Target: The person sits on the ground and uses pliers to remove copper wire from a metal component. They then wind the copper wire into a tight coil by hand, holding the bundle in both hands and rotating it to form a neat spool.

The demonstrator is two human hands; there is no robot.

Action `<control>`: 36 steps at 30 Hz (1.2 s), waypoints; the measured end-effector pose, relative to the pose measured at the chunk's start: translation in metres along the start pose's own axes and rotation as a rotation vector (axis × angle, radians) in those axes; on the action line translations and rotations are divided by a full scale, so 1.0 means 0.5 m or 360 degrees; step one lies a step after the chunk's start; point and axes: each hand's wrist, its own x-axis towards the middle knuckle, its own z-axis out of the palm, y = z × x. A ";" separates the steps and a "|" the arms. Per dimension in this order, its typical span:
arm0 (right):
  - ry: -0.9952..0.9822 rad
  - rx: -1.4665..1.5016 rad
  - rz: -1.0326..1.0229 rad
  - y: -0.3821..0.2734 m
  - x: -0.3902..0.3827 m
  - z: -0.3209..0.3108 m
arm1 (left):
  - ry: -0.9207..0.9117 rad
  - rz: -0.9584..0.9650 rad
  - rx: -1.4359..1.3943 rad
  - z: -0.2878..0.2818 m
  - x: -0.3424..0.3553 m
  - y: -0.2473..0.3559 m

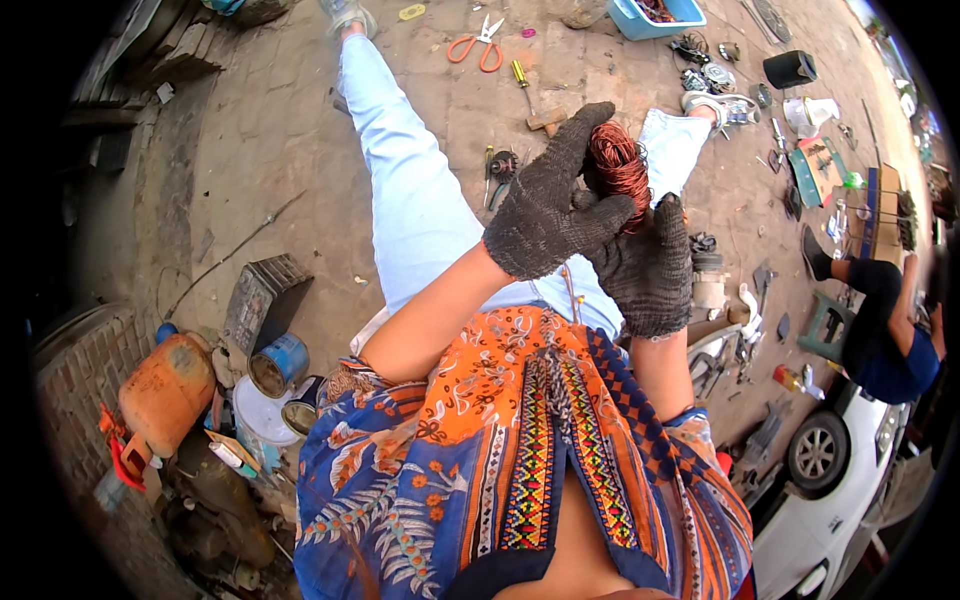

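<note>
Both my hands wear dark grey knitted gloves and are raised in front of my lap. Between them is a tangled bundle of reddish copper wire [620, 172]. My left hand [550, 210] grips the bundle from its left side, with the thumb across its lower end. Cupped under the lower right of the wire is my right hand [648, 268], its fingers curled up against it. Part of the bundle is hidden behind the gloves. On the ground beyond lie a small hammer [546, 121], a yellow-handled screwdriver [520, 76] and orange-handled scissors [476, 44].
A light blue basin [655, 22] with wire in it stands far ahead. Motor parts [715, 76] and a black cylinder [790, 69] lie to its right. At left are an orange gas cylinder [168, 392] and paint cans [280, 364]. Another person [885, 330] sits at right near a white car [835, 500].
</note>
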 end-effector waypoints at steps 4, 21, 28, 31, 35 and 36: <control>0.0086 -0.0155 -0.0031 0.013 0.001 -0.022 | -0.0044 0.0007 0.0121 -0.005 -0.005 0.008; 0.0254 -0.1635 -0.0919 0.036 -0.031 -0.031 | -0.0162 -0.0107 -0.0853 -0.031 -0.001 0.020; 0.0236 -0.2008 -0.0994 0.033 -0.028 -0.035 | -0.0159 -0.0231 -0.0953 -0.051 -0.006 0.020; 0.0212 -0.2375 -0.1247 0.028 -0.019 -0.049 | -0.0096 -0.0267 -0.1301 -0.034 -0.007 0.019; 0.0232 -0.2425 -0.1374 0.017 -0.011 -0.037 | -0.0102 -0.0386 -0.1027 -0.026 -0.005 0.026; 0.0235 -0.2402 -0.1385 0.017 -0.010 -0.034 | -0.0108 -0.0389 -0.1000 -0.023 -0.008 0.028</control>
